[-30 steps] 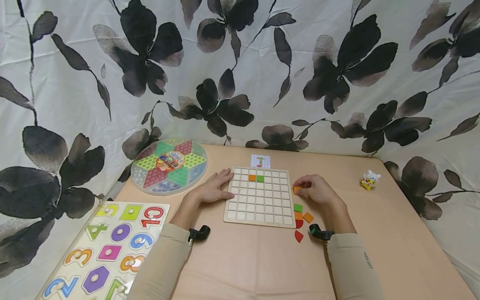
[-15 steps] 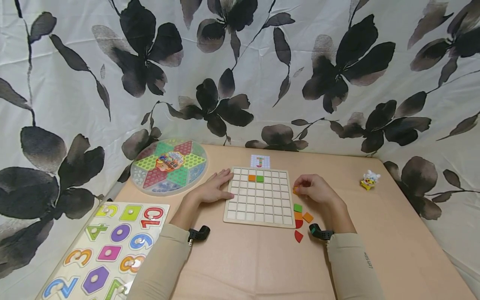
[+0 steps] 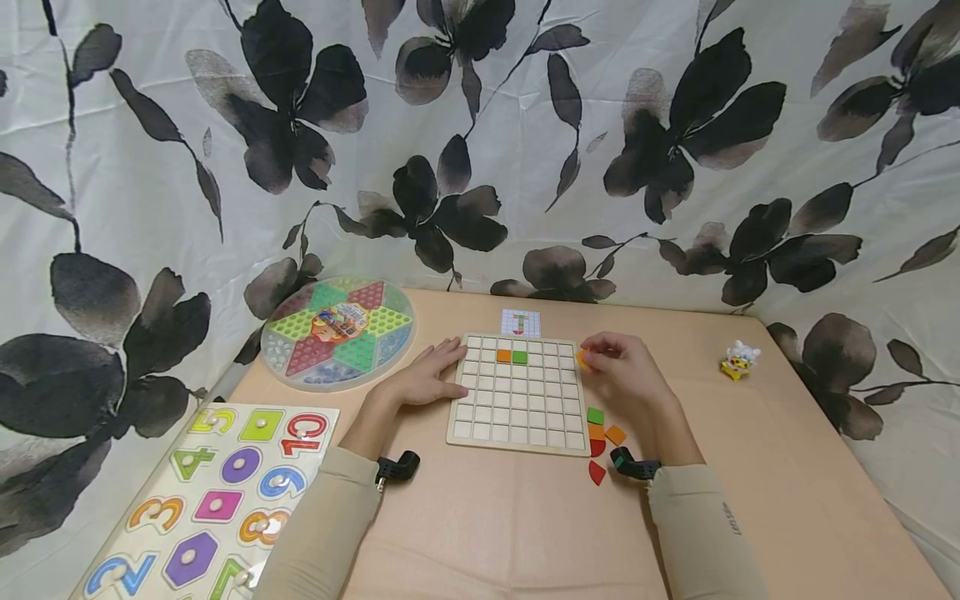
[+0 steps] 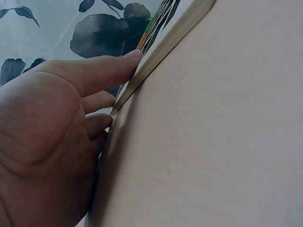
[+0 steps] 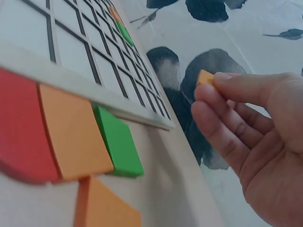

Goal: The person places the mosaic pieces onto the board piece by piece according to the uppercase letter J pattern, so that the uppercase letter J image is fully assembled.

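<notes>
The right hand (image 3: 626, 367) pinched an orange piece (image 5: 205, 77) near the far part of the grid board (image 3: 517, 408)'s right side. The left hand (image 3: 424, 375), fingers extended, touched the board's left edge; loose pieces, including a green block (image 3: 596, 416), lay by its near right corner.

2 hands (image 3: 423, 377) (image 3: 628, 372), approx. 8 pcs (image 3: 596, 416)

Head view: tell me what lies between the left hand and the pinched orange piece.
The gridded board lies there, bearing an orange tile beside a green tile, as the head view shows.
</notes>
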`<action>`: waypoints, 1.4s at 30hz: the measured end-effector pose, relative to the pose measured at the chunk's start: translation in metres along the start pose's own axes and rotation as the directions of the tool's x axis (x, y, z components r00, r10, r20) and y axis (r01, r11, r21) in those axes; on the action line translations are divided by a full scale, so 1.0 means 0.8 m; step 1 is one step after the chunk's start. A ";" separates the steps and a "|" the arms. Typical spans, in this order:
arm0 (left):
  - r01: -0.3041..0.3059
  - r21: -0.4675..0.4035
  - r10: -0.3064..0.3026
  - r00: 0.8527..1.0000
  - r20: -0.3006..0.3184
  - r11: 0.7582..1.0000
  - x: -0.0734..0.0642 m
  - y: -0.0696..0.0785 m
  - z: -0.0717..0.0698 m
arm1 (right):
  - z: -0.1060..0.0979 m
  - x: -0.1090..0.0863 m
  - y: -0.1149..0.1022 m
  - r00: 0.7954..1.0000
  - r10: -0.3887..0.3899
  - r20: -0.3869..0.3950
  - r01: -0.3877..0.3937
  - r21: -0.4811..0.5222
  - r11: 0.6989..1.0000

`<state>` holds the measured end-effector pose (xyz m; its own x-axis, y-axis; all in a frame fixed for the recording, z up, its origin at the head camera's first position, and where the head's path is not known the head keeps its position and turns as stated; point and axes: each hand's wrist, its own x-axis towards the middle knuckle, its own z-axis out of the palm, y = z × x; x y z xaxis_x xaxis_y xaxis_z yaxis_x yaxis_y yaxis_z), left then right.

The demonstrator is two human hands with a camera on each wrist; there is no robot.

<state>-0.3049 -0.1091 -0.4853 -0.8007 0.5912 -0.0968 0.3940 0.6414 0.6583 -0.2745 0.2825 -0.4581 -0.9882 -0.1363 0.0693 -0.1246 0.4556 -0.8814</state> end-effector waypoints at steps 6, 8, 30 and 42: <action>0.000 0.010 0.000 1.000 -0.004 1.000 0.000 -0.001 0.001 | 0.012 0.004 -0.011 0.999 -0.006 -0.052 0.014 0.150 0.989; 0.000 0.010 0.000 1.000 -0.003 1.000 0.001 -0.001 0.001 | 0.016 0.007 -0.014 0.998 -0.020 -0.061 0.031 0.176 0.984; 0.003 0.016 -0.004 1.000 0.008 1.000 0.000 -0.001 0.000 | 0.062 0.020 -0.035 0.992 0.069 -0.106 -0.042 0.241 0.970; -0.002 0.017 0.002 1.000 0.007 1.000 0.001 -0.002 0.000 | 0.075 0.026 -0.027 0.992 0.075 -0.101 -0.054 0.197 0.979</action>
<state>-0.3061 -0.1091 -0.4865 -0.7971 0.5955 -0.1005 0.4032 0.6487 0.6455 -0.2872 0.2168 -0.4654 -0.9987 -0.0119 0.0498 -0.0511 0.2798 -0.9587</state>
